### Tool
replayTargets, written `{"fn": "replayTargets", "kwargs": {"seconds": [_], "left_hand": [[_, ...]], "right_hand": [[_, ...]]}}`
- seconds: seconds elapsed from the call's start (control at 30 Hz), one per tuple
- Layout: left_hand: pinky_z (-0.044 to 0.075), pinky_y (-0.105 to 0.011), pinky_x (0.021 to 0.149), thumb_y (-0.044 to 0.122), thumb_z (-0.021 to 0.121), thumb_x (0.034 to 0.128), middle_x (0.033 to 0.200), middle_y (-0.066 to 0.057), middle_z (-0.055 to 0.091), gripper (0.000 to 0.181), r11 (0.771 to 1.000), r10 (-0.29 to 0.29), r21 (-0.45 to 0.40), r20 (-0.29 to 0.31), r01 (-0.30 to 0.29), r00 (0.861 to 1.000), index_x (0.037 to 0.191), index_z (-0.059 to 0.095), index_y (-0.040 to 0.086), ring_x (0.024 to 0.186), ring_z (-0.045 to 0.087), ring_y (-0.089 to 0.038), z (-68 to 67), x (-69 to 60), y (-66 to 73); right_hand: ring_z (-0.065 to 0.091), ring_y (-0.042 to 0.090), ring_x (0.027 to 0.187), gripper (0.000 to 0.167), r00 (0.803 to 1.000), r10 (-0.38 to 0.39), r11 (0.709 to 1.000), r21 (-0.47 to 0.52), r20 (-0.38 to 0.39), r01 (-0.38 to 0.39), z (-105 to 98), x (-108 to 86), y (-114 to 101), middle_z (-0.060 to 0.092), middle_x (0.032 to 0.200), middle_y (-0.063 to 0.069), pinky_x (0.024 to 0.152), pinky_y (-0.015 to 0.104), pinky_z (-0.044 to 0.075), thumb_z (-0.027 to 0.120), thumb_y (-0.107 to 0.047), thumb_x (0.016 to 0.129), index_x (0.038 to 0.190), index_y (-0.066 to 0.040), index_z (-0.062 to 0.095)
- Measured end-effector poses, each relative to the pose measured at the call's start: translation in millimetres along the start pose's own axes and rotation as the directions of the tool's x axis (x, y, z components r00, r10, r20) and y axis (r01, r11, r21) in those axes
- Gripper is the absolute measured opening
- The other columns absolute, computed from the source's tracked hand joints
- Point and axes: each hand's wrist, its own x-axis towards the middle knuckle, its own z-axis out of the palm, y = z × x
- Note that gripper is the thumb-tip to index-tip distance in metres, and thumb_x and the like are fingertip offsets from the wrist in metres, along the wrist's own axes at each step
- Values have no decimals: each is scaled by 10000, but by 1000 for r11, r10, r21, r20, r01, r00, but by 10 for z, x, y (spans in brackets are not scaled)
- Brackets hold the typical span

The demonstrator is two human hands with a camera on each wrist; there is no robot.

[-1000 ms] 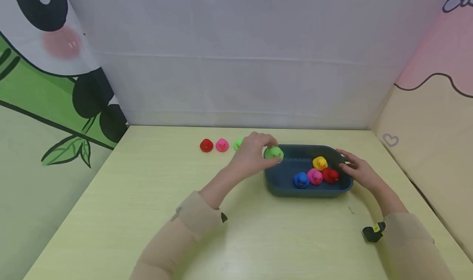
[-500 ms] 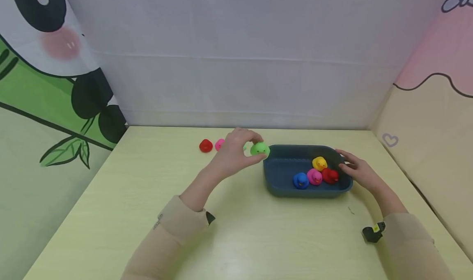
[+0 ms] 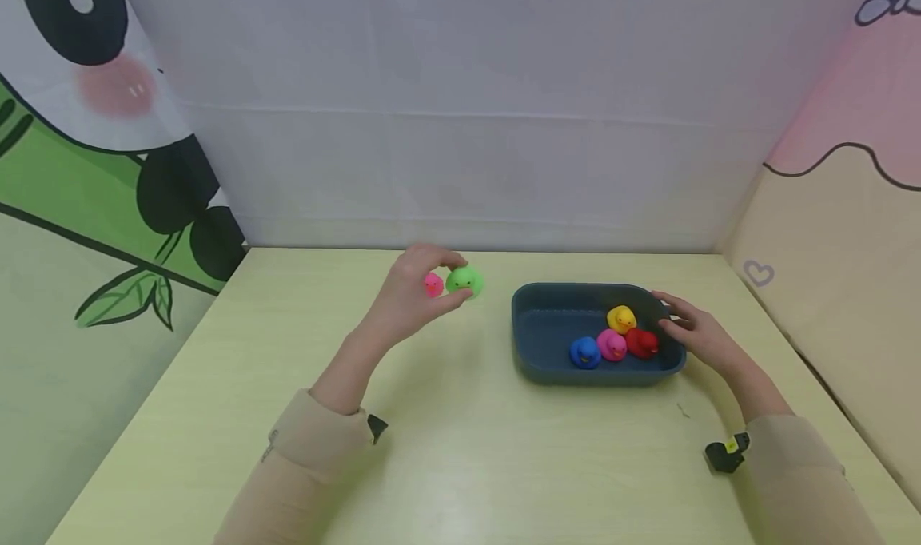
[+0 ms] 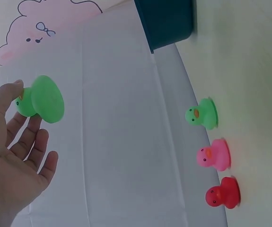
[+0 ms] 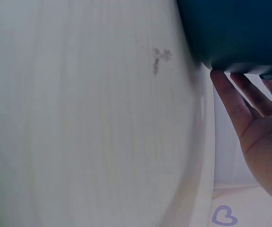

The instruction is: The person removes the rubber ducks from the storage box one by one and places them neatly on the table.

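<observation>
A green duck (image 3: 464,281) is pinched between thumb and fingers of the left hand (image 3: 407,296), raised above the table left of the blue tray (image 3: 561,377). In the left wrist view the duck (image 4: 48,99) is held by the left hand (image 4: 13,156) clear of the table. The right hand (image 3: 701,335) rests on the tray's right end; in the right wrist view its fingertips (image 5: 217,75) touch the tray's outer wall (image 5: 235,38). Inside the tray lie a yellow duck (image 3: 622,319), a blue duck (image 3: 585,353), a pink duck (image 3: 612,344) and a red duck (image 3: 642,343).
Beyond the left hand, a row on the table holds a second green duck (image 4: 203,114), another pink duck (image 4: 214,155) and another red duck (image 4: 223,193). A white cloth wall (image 3: 460,185) stands behind the table (image 3: 216,417), with a beige and pink panel (image 3: 849,273) at the right.
My left hand has moved left with the green duck, from over the tray's left rim to in front of the row. The right hand has stayed at the tray.
</observation>
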Motion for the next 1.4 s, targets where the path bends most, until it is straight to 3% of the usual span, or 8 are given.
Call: {"fn": "replayTargets", "kwargs": {"seconds": [0.13, 0.37, 0.63, 1.03, 1.4], "left_hand": [[427, -348, 862, 157, 801, 746, 1009, -14, 664, 338, 1000, -7, -8, -33, 7, 999, 1048, 665, 86, 997, 522, -170, -101, -31, -75], [411, -352, 902, 162, 790, 762, 1018, 6, 653, 342, 997, -73, -24, -79, 71, 994, 1074, 661, 109, 1030, 514, -156, -240, -112, -251], [401, -374, 885, 116, 792, 751, 1006, -45, 663, 348, 998, -55, 23, -152, 59, 987, 1069, 660, 65, 1016, 518, -205, -342, -178, -528], [393, -400, 847, 122, 773, 772, 1016, -55, 654, 348, 983, -127, 110, -151, 144, 980, 1095, 655, 69, 978, 518, -214, -486, -280, -957], [364, -407, 860, 110, 766, 777, 1025, -108, 655, 338, 964, -204, 143, -131, 222, 970, 1087, 654, 32, 954, 515, -266, -510, -352, -1269]], "right_hand": [[338, 582, 1245, 561, 1000, 5, 1000, 5, 2, -5, 1, 5, 12, 243, 1486, 295, 879, 599, 450, 479, -218, 992, 1485, -82, 248], [337, 585, 1242, 560, 1000, 1, 1000, 9, 3, -1, 0, 9, 9, 236, 1488, 297, 879, 608, 447, 477, -206, 992, 1485, -73, 245], [357, 580, 1233, 552, 1000, -8, 1000, -12, -7, 8, 6, -5, -8, 255, 1484, 290, 889, 603, 443, 480, -209, 991, 1481, -79, 260], [376, 575, 1224, 545, 1000, -13, 1000, -28, -16, 13, 7, -9, -13, 280, 1472, 291, 902, 607, 433, 479, -213, 992, 1478, -84, 268], [371, 576, 1227, 551, 1000, -4, 1000, -29, -15, 4, 5, 9, 23, 270, 1474, 296, 900, 605, 434, 480, -203, 991, 1483, -88, 260]]}}
